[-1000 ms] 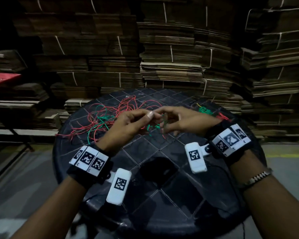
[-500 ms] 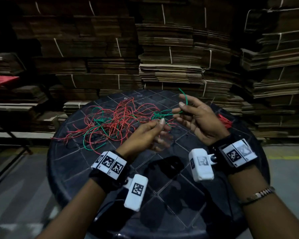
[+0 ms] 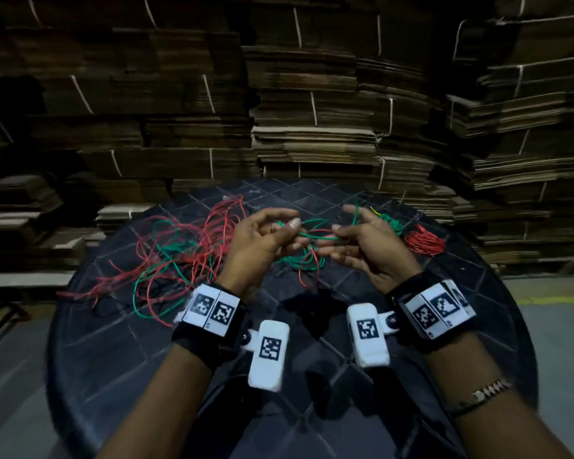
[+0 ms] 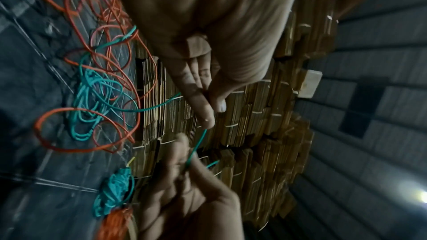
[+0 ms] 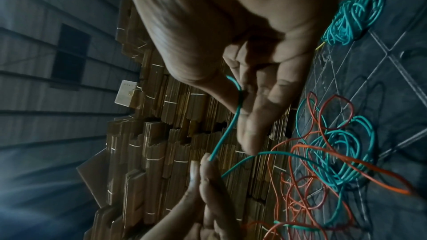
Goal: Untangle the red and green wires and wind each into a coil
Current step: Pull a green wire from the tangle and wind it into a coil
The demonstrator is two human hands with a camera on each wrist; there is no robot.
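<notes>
A loose tangle of red and green wires (image 3: 186, 256) lies on the left of the round black table (image 3: 113, 342). My left hand (image 3: 289, 230) and right hand (image 3: 337, 231) are raised over the table's middle, close together. Each pinches the same green wire (image 3: 315, 234), which runs short and taut between them. In the left wrist view my left hand's fingertips (image 4: 208, 116) nip the green wire (image 4: 199, 142). The right wrist view shows the green wire (image 5: 227, 129) pinched in my right hand's fingers (image 5: 249, 116). More loops of the tangle (image 3: 307, 260) hang below the hands.
A wound green coil (image 3: 390, 222) and a wound red coil (image 3: 423, 242) lie at the table's far right edge. Tall stacks of flattened cardboard (image 3: 312, 127) stand close behind the table. Grey floor (image 3: 550, 326) shows on both sides.
Half a second ago my right hand was raised to the right with the green wire and my left hand hung below it. Now both hands meet again on the green wire.
</notes>
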